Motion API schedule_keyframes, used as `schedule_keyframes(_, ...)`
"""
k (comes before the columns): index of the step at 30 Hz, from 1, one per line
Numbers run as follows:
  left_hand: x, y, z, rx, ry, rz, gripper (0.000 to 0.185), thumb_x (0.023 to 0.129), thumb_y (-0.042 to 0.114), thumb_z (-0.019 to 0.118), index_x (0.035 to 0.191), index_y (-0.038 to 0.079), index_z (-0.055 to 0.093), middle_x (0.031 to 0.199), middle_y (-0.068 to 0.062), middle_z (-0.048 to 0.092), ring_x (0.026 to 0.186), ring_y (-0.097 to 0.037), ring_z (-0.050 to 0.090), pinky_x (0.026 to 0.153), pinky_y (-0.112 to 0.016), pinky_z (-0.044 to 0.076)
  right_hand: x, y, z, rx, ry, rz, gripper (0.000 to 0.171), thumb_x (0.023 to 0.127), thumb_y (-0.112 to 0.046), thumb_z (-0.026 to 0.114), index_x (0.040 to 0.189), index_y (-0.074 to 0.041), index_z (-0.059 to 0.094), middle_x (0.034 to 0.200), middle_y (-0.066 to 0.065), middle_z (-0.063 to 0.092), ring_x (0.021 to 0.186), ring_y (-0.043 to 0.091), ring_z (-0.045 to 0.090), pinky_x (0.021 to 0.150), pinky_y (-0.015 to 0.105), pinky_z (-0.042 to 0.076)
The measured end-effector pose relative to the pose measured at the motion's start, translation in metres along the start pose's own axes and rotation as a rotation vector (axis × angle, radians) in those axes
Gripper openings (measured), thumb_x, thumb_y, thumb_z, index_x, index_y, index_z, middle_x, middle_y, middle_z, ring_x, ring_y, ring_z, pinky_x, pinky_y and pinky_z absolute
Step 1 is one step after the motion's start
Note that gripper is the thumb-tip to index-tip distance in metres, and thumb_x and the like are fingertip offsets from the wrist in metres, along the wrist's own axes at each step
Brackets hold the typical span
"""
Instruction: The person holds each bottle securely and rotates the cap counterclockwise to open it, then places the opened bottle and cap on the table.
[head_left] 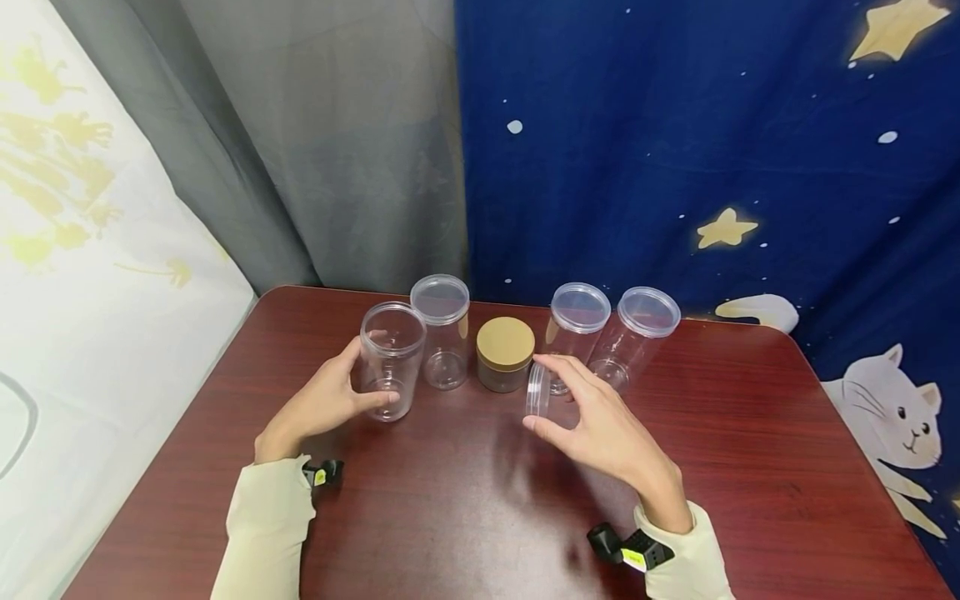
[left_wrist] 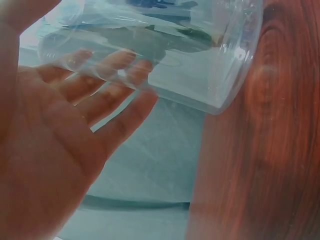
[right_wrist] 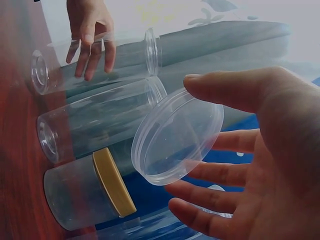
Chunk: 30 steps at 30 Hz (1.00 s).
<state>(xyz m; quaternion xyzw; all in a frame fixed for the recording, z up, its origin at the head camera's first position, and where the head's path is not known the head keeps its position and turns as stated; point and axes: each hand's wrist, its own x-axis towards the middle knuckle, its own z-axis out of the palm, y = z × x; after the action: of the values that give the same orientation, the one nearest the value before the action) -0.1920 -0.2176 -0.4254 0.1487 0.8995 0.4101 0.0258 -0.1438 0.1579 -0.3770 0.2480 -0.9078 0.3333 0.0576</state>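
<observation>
Nearest the lower edge of the head view, your two pale sleeves came in over the dark red bench [head_left: 465, 517]. Your right hand [head_left: 607, 433], right of centre, held a clear lid [head_left: 537, 390] on edge, pinched between thumb and forefinger while the other fingers [right_wrist: 200, 172] spread loosely behind it. Your left hand [head_left: 322, 404], left of centre, gripped the open clear jar [head_left: 390, 360], the thumb at its near side and the fingers [left_wrist: 107, 82] wrapped around its far side, seen through the plastic. The jar stood upright on the bench. Behind it, just beside, stood a lidded clear jar [head_left: 442, 332]. In the middle sat a short jar with a tan lid [head_left: 506, 353]. Farther right, two more lidded clear jars [head_left: 611, 333] stood side by side, near the blue star curtain [head_left: 705, 150].
</observation>
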Motion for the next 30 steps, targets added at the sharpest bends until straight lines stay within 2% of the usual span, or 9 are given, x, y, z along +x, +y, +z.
schedule_keyframes(3,0.001,-0.004,0.0,-0.01,0.007,-0.01,0.08,0.076,0.047,0.083,0.139,0.023,0.041,0.109,-0.005,0.064,0.099,-0.02,0.058,0.085,-0.04,0.047,0.001,0.001,0.001,0.005,-0.013,0.008,0.071,0.083,-0.038,0.079,0.144,-0.019,0.048,0.142,-0.002,0.053,0.126,0.021,0.054,0.103,0.049,0.046)
schedule_keyframes(9,0.0,-0.012,0.0,-0.047,0.014,-0.041,0.087,0.076,0.048,0.083,0.145,0.024,0.037,0.126,-0.005,0.06,0.113,-0.023,0.057,0.097,-0.047,0.045,0.002,0.002,0.002,-0.014,-0.032,0.009,0.071,0.082,-0.039,0.079,0.143,-0.017,0.049,0.141,-0.001,0.053,0.126,0.022,0.054,0.104,0.05,0.045)
schedule_keyframes(15,0.0,-0.019,-0.001,-0.05,0.056,-0.057,0.084,0.078,0.044,0.083,0.144,0.021,0.037,0.125,-0.007,0.059,0.113,-0.026,0.058,0.096,-0.049,0.045,0.002,0.003,0.003,-0.037,-0.053,0.02,0.07,0.082,-0.038,0.08,0.143,-0.019,0.05,0.14,0.001,0.054,0.127,0.023,0.055,0.105,0.051,0.044)
schedule_keyframes(21,0.004,-0.025,-0.001,-0.072,0.114,-0.051,0.09,0.081,0.036,0.082,0.151,0.016,0.029,0.128,-0.008,0.058,0.113,-0.026,0.059,0.095,-0.048,0.047,0.002,0.004,0.003,-0.059,-0.075,0.04,0.071,0.082,-0.039,0.08,0.143,-0.018,0.05,0.141,0.003,0.054,0.129,0.026,0.053,0.105,0.052,0.043)
schedule_keyframes(30,0.006,-0.031,0.0,-0.064,0.161,-0.093,0.088,0.082,0.041,0.08,0.147,0.01,0.03,0.129,-0.016,0.059,0.113,-0.031,0.059,0.095,-0.051,0.047,0.003,0.008,0.003,-0.075,-0.103,0.061,0.07,0.082,-0.039,0.079,0.142,-0.018,0.051,0.141,0.002,0.054,0.129,0.024,0.054,0.106,0.05,0.043)
